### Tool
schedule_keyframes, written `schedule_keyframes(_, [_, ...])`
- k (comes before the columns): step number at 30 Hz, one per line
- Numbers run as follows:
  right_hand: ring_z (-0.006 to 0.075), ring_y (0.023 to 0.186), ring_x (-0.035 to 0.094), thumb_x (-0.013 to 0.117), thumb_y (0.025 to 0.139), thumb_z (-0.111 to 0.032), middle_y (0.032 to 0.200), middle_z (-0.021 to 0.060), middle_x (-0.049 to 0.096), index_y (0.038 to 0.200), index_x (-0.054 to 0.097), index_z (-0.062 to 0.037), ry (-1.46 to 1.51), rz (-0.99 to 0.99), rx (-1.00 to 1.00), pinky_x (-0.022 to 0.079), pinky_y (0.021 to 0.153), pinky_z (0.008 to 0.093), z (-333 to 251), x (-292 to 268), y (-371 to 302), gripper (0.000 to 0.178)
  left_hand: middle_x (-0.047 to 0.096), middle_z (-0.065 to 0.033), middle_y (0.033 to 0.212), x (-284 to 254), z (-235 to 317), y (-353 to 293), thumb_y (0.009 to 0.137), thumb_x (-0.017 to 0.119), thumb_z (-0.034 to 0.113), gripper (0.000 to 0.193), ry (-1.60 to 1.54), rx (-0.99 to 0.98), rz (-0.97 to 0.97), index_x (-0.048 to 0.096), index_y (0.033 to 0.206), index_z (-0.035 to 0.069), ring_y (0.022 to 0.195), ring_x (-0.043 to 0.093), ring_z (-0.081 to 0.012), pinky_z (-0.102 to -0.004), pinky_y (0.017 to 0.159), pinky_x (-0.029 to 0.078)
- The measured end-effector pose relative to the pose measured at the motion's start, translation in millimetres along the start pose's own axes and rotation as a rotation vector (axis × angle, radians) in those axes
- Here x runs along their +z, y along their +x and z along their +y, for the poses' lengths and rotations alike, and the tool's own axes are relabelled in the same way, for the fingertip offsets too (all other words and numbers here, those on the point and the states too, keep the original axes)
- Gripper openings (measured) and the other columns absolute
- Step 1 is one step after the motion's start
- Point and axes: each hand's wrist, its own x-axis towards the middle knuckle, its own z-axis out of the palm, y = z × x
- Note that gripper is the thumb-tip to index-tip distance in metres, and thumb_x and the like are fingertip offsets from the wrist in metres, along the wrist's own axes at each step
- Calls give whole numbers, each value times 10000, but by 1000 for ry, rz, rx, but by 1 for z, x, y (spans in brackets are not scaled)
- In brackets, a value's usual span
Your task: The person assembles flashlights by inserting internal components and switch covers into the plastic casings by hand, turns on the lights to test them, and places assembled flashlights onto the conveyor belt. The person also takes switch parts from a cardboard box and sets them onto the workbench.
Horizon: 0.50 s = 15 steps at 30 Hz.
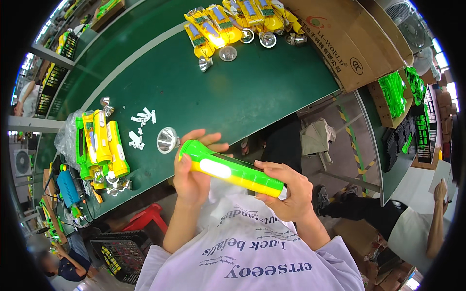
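Note:
A green and yellow flashlight body (228, 167) is held level between my two hands, just off the table's near edge. My left hand (191, 177) cradles its wider head end, thumb in front and fingers stretched behind. Around the narrower tail end my right hand (291, 191) is closed, thumb below and fingers on top. A silver cone reflector (167, 140) sits just beyond the open head, close to my left fingers; whether it touches the body I cannot tell. Small white plastic pieces (143, 118) lie scattered on the green table (184, 92) past it.
Yellow flashlight halves (213, 29) with reflectors line the far edge beside a cardboard box (340, 43). More bodies (104, 143) are piled at left by a blue tool (68, 186). A black crate (121, 254) and red stool (148, 218) stand below. A person (407, 223) is at right.

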Motion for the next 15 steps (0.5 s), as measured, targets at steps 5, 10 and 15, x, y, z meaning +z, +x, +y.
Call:
schedule_keyframes(5, [333, 956, 701, 810, 759, -135, 1050, 275, 672, 1104, 594, 39, 2, -13, -46, 568, 780, 348, -1, -3, 3, 443, 607, -119, 1023, -9, -4, -2, 910, 575, 417, 409, 123, 74, -63, 465, 1128, 89, 897, 668, -287, -378, 778, 534])
schedule_keyframes(10, [323, 958, 686, 843, 708, -147, 1096, 244, 658, 1130, 578, 37, 20, -23, -120, 573, 756, 352, 1, -1, 3, 532, 551, -93, 961, -7, -3, -6, 953, 520, 415, 364, 110, 136, -95, 456, 1106, 91, 943, 658, -281, -377, 785, 548])
schedule_keyframes(15, [285, 865, 619, 867, 681, -228, 980, 219, 622, 1062, 562, 43, 323, 327, -109, 551, 767, 374, -2, 18, 6, 559, 567, -160, 1089, -5, -21, -10, 944, 519, 418, 438, -109, 44, -115, 441, 1194, 68, 1018, 634, -326, -435, 858, 524])
